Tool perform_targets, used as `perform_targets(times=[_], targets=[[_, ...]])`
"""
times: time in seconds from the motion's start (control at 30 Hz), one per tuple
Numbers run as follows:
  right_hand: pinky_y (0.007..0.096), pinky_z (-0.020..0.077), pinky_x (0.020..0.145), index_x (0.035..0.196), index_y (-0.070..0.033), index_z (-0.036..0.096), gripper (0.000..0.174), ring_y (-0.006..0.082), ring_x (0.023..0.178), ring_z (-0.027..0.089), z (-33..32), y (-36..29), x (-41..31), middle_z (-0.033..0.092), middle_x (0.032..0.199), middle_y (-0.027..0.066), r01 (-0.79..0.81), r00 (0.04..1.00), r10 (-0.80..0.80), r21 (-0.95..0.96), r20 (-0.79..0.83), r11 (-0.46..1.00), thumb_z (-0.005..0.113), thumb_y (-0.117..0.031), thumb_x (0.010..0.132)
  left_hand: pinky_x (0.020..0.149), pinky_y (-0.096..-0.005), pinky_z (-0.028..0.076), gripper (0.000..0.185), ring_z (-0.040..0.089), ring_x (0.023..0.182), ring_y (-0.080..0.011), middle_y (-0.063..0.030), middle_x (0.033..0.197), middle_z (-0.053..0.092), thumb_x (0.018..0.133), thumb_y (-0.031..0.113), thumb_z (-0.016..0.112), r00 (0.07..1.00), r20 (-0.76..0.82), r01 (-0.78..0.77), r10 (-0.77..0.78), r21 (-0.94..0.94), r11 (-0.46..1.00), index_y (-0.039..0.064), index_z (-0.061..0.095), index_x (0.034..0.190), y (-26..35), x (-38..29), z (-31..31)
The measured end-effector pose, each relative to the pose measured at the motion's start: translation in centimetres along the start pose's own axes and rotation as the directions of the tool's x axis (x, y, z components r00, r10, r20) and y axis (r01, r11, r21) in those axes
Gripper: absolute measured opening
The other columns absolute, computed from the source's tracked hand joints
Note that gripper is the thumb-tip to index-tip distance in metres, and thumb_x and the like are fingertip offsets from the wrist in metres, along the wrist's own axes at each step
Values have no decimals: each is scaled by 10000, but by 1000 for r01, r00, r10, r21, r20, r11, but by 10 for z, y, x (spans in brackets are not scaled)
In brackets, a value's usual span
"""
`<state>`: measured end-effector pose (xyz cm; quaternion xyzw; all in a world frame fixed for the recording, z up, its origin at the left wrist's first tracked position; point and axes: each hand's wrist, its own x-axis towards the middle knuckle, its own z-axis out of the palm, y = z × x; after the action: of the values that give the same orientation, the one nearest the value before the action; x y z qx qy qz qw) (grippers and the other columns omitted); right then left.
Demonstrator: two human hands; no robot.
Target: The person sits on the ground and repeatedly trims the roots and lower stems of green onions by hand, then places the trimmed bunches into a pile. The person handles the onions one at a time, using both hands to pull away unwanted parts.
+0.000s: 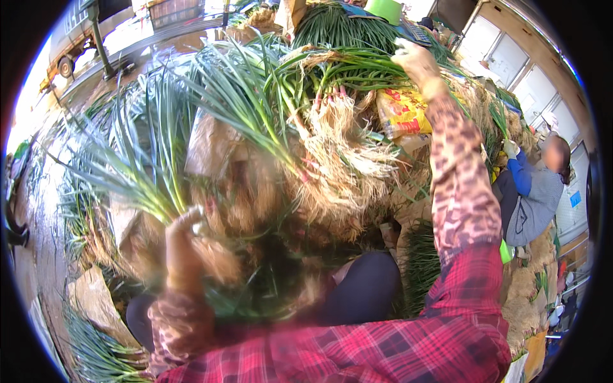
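My left hand (184,239) is closed around the lower stalks of a bunch of green onions (143,191). Its long leaves fan up and to the left, and its pale, blurred roots hang below the hand. My right hand (417,62) reaches far forward with the arm stretched out, at the leaf ends of other green onions (364,64). Whether its fingers grip those leaves is unclear. Between my hands lies a heap of onions with pinkish stalk bases and tangled whitish roots (345,139). A yellow plastic bag (402,112) with red print lies below my right wrist.
My bent knee (366,287) stands beside darker leaves. Brown sheets (93,289) lie among onions at lower left. A light green container (384,10) is at the far side. A co-worker (536,191) sits at right holding onions. A truck (72,38) stands at upper left.
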<state>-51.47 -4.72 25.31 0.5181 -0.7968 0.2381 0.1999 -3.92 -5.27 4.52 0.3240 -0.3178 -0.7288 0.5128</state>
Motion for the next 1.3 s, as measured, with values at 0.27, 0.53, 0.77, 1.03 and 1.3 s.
perform_targets(times=[0.27, 0.53, 0.77, 1.03, 1.3], targets=[[422, 286, 1087, 1418, -178, 270, 581, 248, 1321, 340, 183, -16, 121, 298, 1464, 54, 156, 952, -66, -287, 299, 945, 519, -250, 898, 455, -233, 367, 119, 431, 484, -96, 33, 597, 441, 872, 167, 530, 975, -60, 216, -215, 5, 976, 51, 553, 890, -9, 12, -13], [392, 507, 819, 1110, -270, 627, 245, 249, 994, 627, 175, -22, 100, 648, 1072, 58, 157, 926, 53, -511, 373, 845, 509, -273, 895, 407, -225, 359, 144, 417, 437, -88, 29, 530, 423, 849, 220, 559, 921, -310, 266, -237, 54, 963, 81, 548, 815, -8, 3, -6], [373, 475, 690, 818, -119, 648, 98, 273, 797, 595, 13, -52, 29, 600, 775, 94, 611, 641, -691, -323, -334, 723, 588, -137, 744, 479, -237, 362, 266, 383, 473, -72, 75, 560, 374, 862, 198, 528, 985, -49, 162, -166, -78, 984, 36, 570, 1069, -3, -5, -35], [326, 520, 687, 905, -48, 640, 115, 177, 698, 600, -26, -85, -74, 609, 834, 72, 503, 821, -548, 662, -162, 557, 640, -112, 809, 505, -201, 347, 309, 396, 554, -66, 47, 642, 411, 891, 136, 494, 996, -48, 73, -75, -56, 996, -44, 539, 1138, 2, -14, -14], [295, 469, 873, 1108, -59, 618, 309, 170, 964, 600, 5, -62, -102, 640, 1008, 67, 574, 794, -588, 126, 155, 809, 624, -19, 802, 557, -214, 399, 324, 460, 606, -91, 19, 686, 475, 869, 142, 496, 998, 58, -22, 16, 103, 994, -54, 531, 1125, -10, -2, -47]])
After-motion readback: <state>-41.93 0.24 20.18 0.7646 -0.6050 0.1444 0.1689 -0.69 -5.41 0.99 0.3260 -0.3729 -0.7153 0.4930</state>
